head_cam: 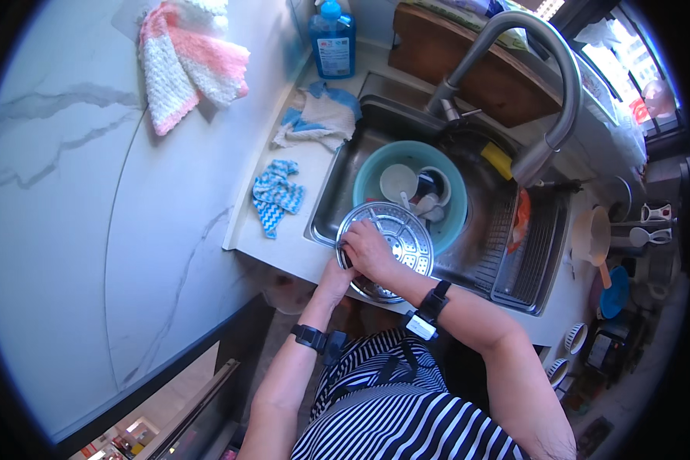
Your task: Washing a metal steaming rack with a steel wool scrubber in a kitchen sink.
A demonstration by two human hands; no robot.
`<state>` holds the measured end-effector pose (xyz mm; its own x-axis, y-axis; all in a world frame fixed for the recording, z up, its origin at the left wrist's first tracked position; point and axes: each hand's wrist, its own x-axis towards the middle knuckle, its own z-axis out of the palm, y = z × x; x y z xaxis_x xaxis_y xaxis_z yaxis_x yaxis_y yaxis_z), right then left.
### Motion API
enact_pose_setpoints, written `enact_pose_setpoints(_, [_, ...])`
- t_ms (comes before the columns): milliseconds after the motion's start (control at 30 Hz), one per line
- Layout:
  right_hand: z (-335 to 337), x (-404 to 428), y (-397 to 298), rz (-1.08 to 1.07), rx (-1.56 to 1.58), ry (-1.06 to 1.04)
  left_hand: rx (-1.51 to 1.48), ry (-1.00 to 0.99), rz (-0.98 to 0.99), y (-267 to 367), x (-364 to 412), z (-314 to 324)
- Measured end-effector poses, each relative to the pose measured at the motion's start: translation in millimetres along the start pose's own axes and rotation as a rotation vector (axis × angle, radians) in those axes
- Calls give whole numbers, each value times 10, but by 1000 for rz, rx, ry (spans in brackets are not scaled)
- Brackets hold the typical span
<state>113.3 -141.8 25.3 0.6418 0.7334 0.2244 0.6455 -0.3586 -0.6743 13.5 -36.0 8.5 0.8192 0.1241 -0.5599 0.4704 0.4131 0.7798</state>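
Note:
A round, perforated stainless steel steamer tray [414, 244] is tilted over the front edge of the sink. My left hand [337, 280] grips its rim at the left, with the fingers mostly hidden. Just above it, my right hand [370, 248] lies across the tray's left part, fingertips curled at the same rim. Behind the tray, a mint-green basin [459, 198] stands in the stainless steel sink [329, 208]. The basin holds a white bowl [398, 181], a dark-filled cup or bowl [431, 183] and white spoons [431, 208], partly covered by the tray.
A gooseneck faucet [572, 86] arches over the sink. A wire rack [523, 264] sits at its right, and a dark pan [466, 135] with a yellow sponge [496, 161] at the back. Cloths [279, 192] and a blue soap bottle [333, 49] occupy the left counter.

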Motion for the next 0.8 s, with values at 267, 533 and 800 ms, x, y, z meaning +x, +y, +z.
enact_pose_setpoints(267, [-190,-136,120,18,-44,-144,-45,-62,2,-123,7,-73])
enact_pose_setpoints(533, [-183,-141,132,-87,-152,-171,-56,-47,4,-126,-17,-84])
enact_pose_setpoints(800, [-103,23,33,-92,-162,-237,-36,19,55,-71,15,-15])
